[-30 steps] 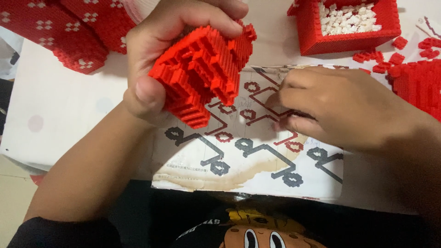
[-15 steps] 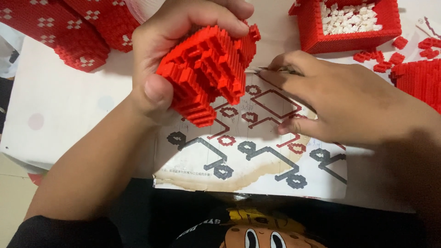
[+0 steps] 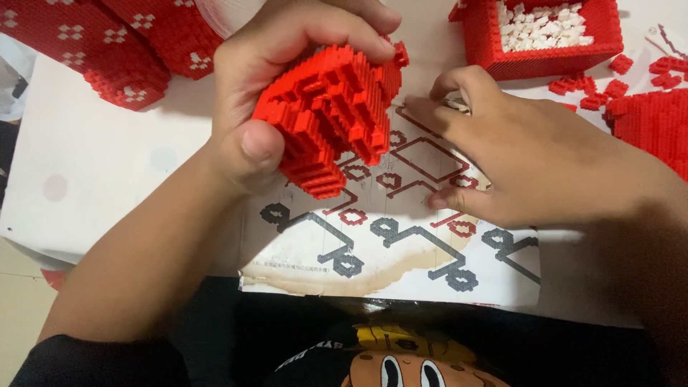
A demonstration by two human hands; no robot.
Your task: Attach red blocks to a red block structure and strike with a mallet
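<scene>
1. Two bare forearms, no watch, ring or band on either wrist.
2. Left hand (image 3: 287, 93) and right hand (image 3: 530, 158) ungloved.
3. Dark sleeve (image 3: 93, 362) pushed up near the left elbow.
4. Black shirt (image 3: 301, 344) with a cartoon print (image 3: 408, 358): yellow cap, orange face, big white eyes.

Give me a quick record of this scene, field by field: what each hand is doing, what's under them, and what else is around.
left hand: grips red brick model, lifted off the sheet
right hand: flat on instruction sheet, fingertips near the model
sheet: red and grey diagrams, stained lower edge
table: white
top right: red box holding white bricks; loose red bricks
top left: red panels with white dots
</scene>
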